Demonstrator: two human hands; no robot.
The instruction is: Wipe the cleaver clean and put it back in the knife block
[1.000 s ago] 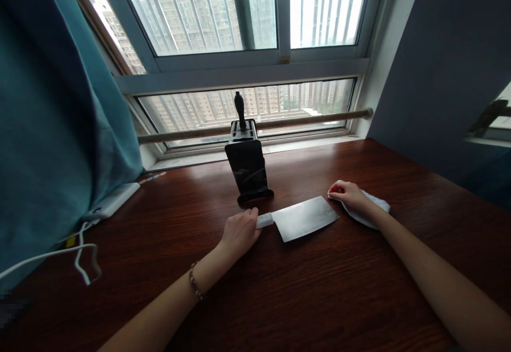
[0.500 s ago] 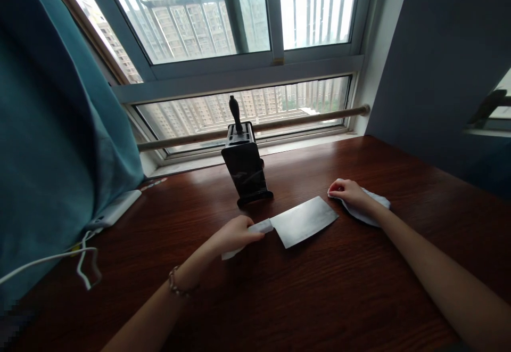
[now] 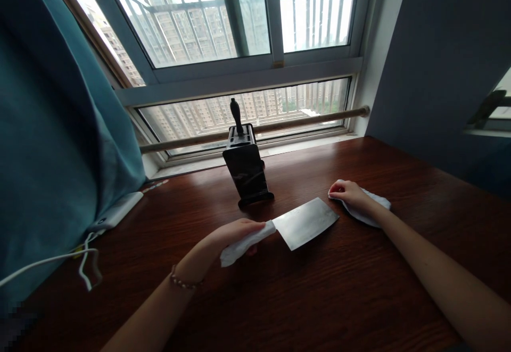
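Note:
A cleaver (image 3: 307, 223) with a broad, shiny blade is held low over the table, its blade pointing right. Its handle (image 3: 245, 244) looks white, as if wrapped in cloth or paper. My left hand (image 3: 235, 230) is closed round that handle, with fingertips showing below it. To the right of the blade, my right hand (image 3: 349, 193) pinches the near-left corner of a white cloth (image 3: 371, 213) lying on the table. Part of the cloth is hidden under my hand and wrist.
A black knife block (image 3: 248, 171) with one dark-handled knife (image 3: 236, 115) in it stands behind the cleaver on the brown wooden table (image 3: 287, 299). A white power strip (image 3: 120, 211) with cables lies at left beside the blue curtain (image 3: 99, 123). A barred window is behind.
My left hand has turned on the handle, so more of the white wrapping shows. The cleaver has shifted and tilted slightly. My right hand and the cloth stay in place.

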